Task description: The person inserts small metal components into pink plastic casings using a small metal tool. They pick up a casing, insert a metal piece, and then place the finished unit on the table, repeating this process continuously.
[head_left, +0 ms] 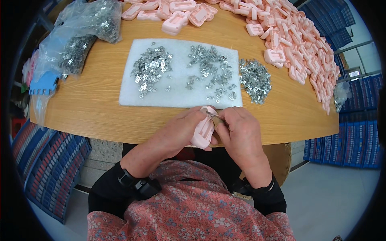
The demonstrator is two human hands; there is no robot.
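One held casing (202, 138), dozens of loose casings (311, 62) (too heaped to count), three metal-clip heaps (152, 66), one mat (180, 66)

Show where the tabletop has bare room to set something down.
Bare wood on the table lies left of the white pad, below the clear bags, and right of the pad, between the loose metal pile and pink casings. Crowded: upper right with casings, upper left with bags.
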